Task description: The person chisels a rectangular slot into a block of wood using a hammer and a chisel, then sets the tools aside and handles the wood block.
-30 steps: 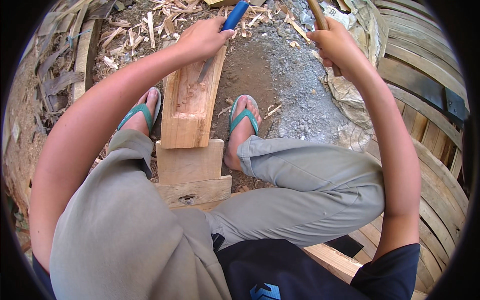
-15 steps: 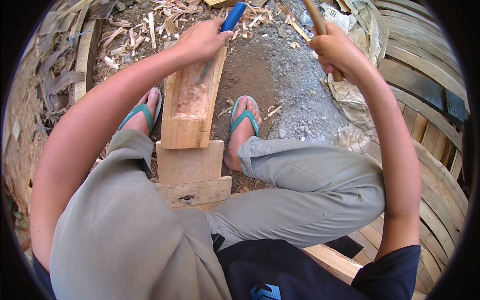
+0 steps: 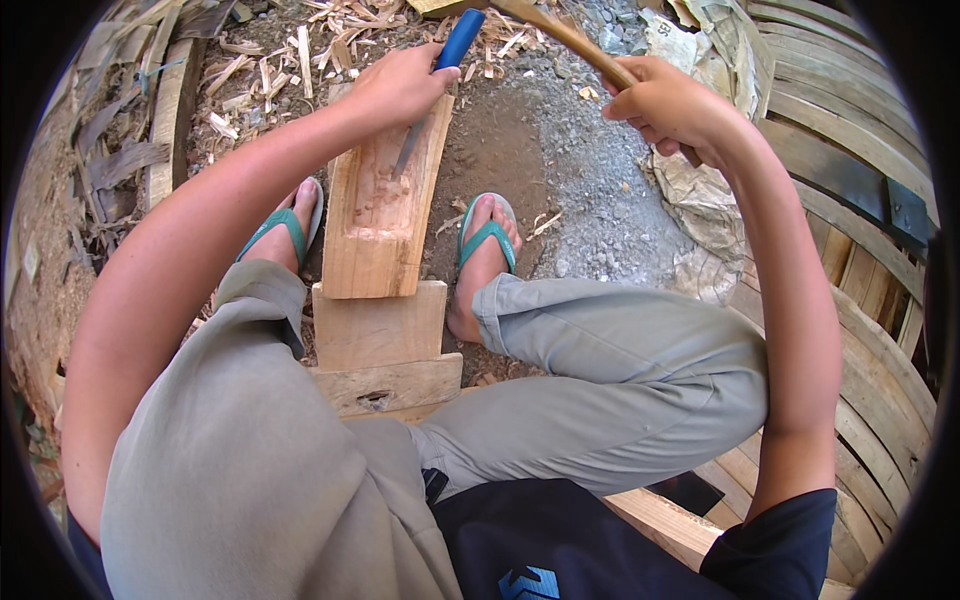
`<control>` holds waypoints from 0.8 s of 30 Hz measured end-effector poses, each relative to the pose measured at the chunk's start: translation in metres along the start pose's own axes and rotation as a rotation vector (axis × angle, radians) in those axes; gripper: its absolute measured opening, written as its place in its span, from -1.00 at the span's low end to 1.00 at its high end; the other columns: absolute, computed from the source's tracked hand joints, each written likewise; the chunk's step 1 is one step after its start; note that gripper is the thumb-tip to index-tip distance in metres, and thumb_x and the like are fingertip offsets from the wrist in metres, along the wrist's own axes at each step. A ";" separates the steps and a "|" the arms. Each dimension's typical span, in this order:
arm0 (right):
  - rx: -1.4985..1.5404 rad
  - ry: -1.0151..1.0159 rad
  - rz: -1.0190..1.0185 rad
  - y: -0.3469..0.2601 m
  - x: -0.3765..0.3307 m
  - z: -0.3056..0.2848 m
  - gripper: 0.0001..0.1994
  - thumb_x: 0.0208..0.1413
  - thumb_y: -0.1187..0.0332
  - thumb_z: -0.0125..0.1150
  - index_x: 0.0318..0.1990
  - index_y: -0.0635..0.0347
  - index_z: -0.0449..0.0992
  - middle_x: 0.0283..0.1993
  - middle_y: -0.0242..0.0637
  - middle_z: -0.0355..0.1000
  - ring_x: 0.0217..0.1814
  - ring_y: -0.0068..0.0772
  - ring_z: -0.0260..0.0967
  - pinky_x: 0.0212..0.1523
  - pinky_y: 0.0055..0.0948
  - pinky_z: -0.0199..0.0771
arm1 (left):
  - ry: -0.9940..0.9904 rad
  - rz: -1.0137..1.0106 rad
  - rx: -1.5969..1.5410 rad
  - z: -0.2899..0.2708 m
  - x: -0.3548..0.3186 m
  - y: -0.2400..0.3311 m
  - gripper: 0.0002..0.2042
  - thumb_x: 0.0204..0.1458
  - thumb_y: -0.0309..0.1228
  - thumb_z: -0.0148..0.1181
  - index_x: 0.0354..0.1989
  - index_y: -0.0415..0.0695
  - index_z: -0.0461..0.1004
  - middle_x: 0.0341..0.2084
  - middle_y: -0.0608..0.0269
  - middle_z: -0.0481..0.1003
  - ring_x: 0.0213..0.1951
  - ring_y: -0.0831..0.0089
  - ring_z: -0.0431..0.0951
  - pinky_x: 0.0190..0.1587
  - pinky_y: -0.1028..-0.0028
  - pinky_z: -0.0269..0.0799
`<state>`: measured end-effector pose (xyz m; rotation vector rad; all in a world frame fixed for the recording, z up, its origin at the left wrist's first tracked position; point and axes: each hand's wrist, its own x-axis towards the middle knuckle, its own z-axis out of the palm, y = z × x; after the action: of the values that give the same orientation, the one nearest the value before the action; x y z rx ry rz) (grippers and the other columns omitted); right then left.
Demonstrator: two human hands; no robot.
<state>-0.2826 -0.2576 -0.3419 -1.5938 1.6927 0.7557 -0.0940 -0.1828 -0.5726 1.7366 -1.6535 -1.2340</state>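
Observation:
My left hand (image 3: pixel 403 88) is closed round the blue handle of a chisel (image 3: pixel 459 42), which slants down to the left. Its steel tip touches, or nearly touches, the floor of a shallow recess cut in a pale wooden block (image 3: pixel 372 264). Fingers of my right hand (image 3: pixel 675 108) wrap a long brown wooden handle (image 3: pixel 575 42). That handle tilts up to the left, its far end by the top of the chisel. Any head on it lies beyond the upper edge of the view.
The block rests against wooden pieces (image 3: pixel 380 325) between my sandalled feet (image 3: pixel 487 235). Wood shavings (image 3: pixel 305 55) litter the ground ahead. Grey gravel (image 3: pixel 610 220) and a crumpled sack (image 3: pixel 700 205) lie to the right, beside curved wooden slats (image 3: pixel 850 130). Old planks (image 3: pixel 172 120) stand at left.
My right hand has swung the wooden handle over to the left, bringing its far end close to the chisel's top. My left hand and the chisel have shifted only slightly.

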 end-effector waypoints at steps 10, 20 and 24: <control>-0.035 -0.100 0.062 -0.005 -0.004 -0.012 -0.84 0.14 0.44 0.15 -0.22 0.08 0.27 -0.54 -0.58 0.14 -0.66 -0.70 0.01 -0.67 -0.56 0.02 | -0.016 -0.038 -0.015 -0.003 -0.002 0.003 -0.59 0.27 -0.06 0.08 0.04 -0.13 0.57 -0.28 -0.06 0.64 -0.15 -0.02 0.67 -0.03 0.05 0.51; 0.129 0.092 0.033 0.005 0.010 0.009 -0.82 0.15 0.44 0.22 -0.24 0.12 0.28 -0.54 -0.53 0.16 -0.60 -0.66 0.09 -0.63 -0.55 0.11 | -0.054 -0.056 -0.015 -0.006 0.002 -0.001 -0.60 0.28 -0.10 0.06 -0.06 -0.21 0.61 -0.37 -0.09 0.63 -0.19 -0.04 0.67 0.10 0.05 0.46; -0.010 -0.018 0.042 0.010 0.006 0.010 -0.82 0.15 0.40 0.24 -0.21 0.11 0.32 -0.52 -0.54 0.16 -0.59 -0.65 0.09 -0.63 -0.51 0.11 | -0.109 0.057 0.125 -0.007 -0.005 -0.005 -0.62 0.31 -0.13 0.02 -0.06 -0.19 0.61 -0.42 -0.07 0.61 -0.17 -0.05 0.64 0.44 0.01 0.07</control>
<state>-0.2916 -0.2525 -0.3533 -1.5579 1.7165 0.7979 -0.0855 -0.1790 -0.5716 1.7084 -1.8668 -1.2431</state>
